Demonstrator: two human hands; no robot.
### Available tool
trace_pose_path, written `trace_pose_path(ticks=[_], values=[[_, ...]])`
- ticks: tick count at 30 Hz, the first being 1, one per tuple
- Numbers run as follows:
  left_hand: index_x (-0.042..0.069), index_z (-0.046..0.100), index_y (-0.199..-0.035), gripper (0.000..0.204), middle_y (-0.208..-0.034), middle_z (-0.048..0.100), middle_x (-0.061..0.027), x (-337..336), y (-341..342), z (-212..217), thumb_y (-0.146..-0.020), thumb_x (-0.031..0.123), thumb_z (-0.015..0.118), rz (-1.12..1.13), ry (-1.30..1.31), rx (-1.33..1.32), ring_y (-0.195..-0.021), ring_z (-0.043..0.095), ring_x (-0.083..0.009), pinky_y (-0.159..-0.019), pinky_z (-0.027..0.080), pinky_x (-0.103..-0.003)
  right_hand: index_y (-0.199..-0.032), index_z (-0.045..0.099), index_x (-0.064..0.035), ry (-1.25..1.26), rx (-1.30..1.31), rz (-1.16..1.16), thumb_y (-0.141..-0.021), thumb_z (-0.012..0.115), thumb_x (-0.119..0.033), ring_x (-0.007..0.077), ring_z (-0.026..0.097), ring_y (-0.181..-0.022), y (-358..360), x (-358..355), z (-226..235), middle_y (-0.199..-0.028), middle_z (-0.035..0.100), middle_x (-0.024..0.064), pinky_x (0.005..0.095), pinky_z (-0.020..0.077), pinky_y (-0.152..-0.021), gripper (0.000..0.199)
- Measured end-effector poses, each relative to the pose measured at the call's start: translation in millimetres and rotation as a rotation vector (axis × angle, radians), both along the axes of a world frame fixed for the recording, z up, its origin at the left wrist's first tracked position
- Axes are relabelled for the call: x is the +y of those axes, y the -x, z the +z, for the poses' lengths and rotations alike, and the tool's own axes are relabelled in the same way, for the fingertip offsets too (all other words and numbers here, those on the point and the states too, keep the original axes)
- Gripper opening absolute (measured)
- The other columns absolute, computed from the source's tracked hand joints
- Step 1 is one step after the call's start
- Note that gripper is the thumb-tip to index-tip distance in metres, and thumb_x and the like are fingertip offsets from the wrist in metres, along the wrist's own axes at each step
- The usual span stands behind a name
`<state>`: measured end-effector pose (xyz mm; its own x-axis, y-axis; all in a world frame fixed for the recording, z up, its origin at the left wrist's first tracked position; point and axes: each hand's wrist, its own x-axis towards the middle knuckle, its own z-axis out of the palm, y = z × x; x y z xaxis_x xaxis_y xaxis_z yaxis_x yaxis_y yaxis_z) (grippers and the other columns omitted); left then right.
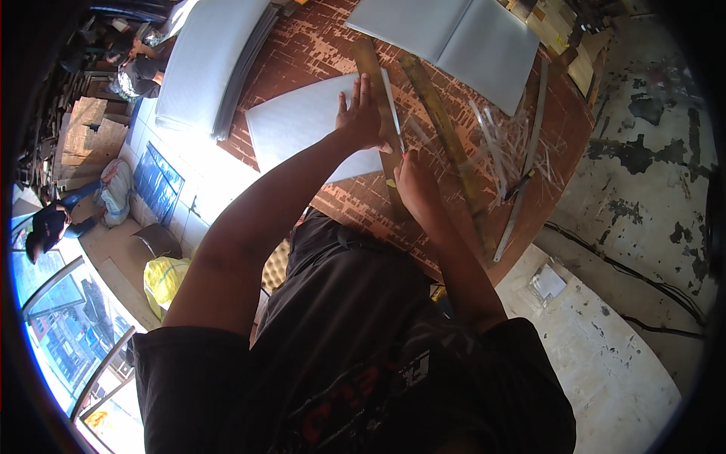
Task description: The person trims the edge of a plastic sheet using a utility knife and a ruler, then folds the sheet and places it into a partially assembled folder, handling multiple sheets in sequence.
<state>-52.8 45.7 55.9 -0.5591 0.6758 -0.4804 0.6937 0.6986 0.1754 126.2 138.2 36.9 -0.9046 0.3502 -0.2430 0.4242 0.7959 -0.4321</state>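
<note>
My left hand (358, 119) lies flat with fingers spread, pressing on a long brown straightedge (366, 60) and the edge of a whitish sheet (299, 121) under it. Just right of it, my right hand (416, 181) is closed round a slim tool that looks like a cutter knife (404, 153). Most of the tool is hidden in the fist; a small red part shows beside the straightedge. A narrow white strip (391, 98) runs along the straightedge's right side, apart from the sheet's main part.
A second worn strip (435, 106), a metal ruler (529, 144), a dark-handled tool (519, 185) and clear plastic offcuts (495, 140) lie on the red-brown table (348, 200). Sheets are stacked (212, 60) at the far left; another sheet (461, 38) lies beyond. People sit at left.
</note>
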Motion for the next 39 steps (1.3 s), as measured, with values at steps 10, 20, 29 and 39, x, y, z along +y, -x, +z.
trace_pose_path(ticks=[10, 20, 29, 39], values=[[-0.01, -0.003, -0.158, 0.152, -0.166, -0.012, -0.0317, 3, 0, 2, -0.063, 0.072, 0.083, 0.003, 0.052, 0.026, -0.156, -0.006, -0.0423, -0.123, 0.015, -0.063, -0.106, 0.052, 0.0008, 0.132, -0.112, -0.096, -0.103, 0.05, -0.021, 0.0463, 0.068, -0.078, -58, -14, 12, -0.079, 0.066, 0.0276, 0.0552, 0.0538, -0.065, 0.022], [-0.011, -0.005, -0.157, 0.153, -0.166, -0.012, -0.0318, 2, -1, 2, -0.063, 0.071, 0.083, 0.007, 0.047, 0.033, -0.156, -0.006, -0.0424, -0.122, 0.017, -0.063, -0.106, 0.05, 0.0016, 0.113, -0.15, -0.033, -0.102, 0.052, -0.021, 0.0452, 0.069, -0.078, -56, -1, 40, -0.081, 0.068, 0.0266, 0.054, 0.056, -0.067, 0.023], [-0.011, -0.005, -0.157, 0.154, -0.165, -0.011, -0.0321, 3, 0, 2, -0.061, 0.072, 0.084, 0.016, 0.044, 0.023, -0.156, -0.006, -0.0425, -0.122, 0.016, -0.063, -0.105, 0.055, 0.0052, 0.072, -0.015, -0.092, -0.099, 0.054, -0.022, 0.0446, 0.071, -0.083, 108, 37, 22, -0.087, 0.07, 0.0272, 0.0513, 0.059, -0.072, 0.028], [0.0, -0.002, -0.161, 0.149, -0.166, -0.01, -0.0302, -1, -1, 7, -0.062, 0.065, 0.088, 0.04, 0.024, -0.017, -0.157, -0.005, -0.0425, -0.122, 0.015, -0.065, -0.109, 0.062, 0.0096, 0.021, 0.323, 0.001, -0.096, 0.055, -0.019, 0.044, 0.067, -0.101, 169, 29, -41, -0.1, 0.068, 0.0313, 0.0508, 0.0554, -0.088, 0.032]])
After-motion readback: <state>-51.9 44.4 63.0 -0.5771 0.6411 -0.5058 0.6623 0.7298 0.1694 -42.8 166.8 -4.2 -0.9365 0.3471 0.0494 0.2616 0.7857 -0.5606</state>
